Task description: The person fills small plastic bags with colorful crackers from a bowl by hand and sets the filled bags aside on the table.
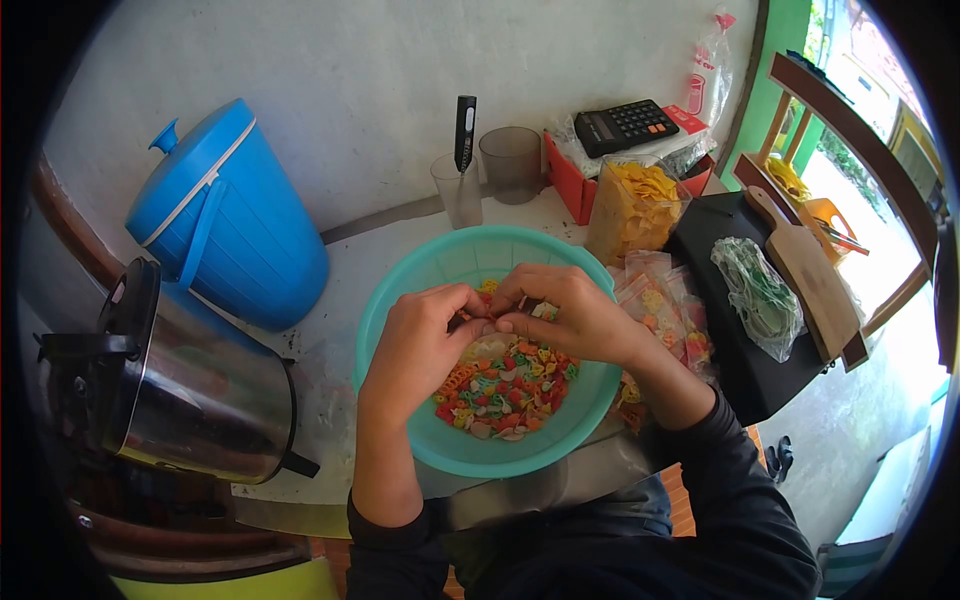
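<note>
Both hands, left hand (432,345) and right hand (565,310), pinch a thin clear bag (487,345) above colorful, curly snacks (510,393) in the round, ribbed plastic basin (400,285).

Both the left hand (425,335) and right hand (558,310) meet above colorful snack pieces (505,392) in a turquoise basin (480,462).

A calculator (627,128) lies on the red box (572,182) (a blue jug (232,220) tilts against the wall (330,90)).
</note>
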Demonstrator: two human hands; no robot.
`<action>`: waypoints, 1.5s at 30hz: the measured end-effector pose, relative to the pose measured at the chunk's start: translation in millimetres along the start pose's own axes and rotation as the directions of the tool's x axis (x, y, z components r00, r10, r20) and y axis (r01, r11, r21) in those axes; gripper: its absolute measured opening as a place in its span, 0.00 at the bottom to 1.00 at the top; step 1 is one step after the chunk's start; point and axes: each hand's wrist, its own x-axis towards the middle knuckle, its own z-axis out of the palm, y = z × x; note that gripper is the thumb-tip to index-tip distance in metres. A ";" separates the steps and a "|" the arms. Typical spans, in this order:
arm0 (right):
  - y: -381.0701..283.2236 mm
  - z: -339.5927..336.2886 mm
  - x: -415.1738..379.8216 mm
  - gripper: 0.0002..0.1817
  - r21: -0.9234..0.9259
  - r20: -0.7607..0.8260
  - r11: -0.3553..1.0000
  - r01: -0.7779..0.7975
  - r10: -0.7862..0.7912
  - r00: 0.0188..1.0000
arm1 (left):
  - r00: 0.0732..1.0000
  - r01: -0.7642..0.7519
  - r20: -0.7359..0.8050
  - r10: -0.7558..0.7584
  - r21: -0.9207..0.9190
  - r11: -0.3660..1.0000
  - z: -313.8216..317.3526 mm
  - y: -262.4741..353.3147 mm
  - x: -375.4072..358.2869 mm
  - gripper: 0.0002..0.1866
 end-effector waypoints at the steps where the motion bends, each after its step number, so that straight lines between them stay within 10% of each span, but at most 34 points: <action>1: 0.9 0.6 0.3 0.07 -0.003 -0.012 1.000 0.018 -0.018 1.000 | 1.000 0.006 0.001 -0.005 -0.010 1.000 -0.6 0.3 0.0 0.08; 23: 8.2 -6.7 -5.8 0.08 -0.136 0.238 0.990 0.035 -0.002 0.971 | 0.994 0.091 0.072 -0.084 -0.111 0.990 -0.1 8.1 1.1 0.10; 45: -5.4 -9.7 -2.5 0.12 -0.058 0.114 0.998 0.009 -0.002 0.994 | 0.991 -0.087 0.108 0.074 0.118 0.989 -0.6 0.5 -5.7 0.09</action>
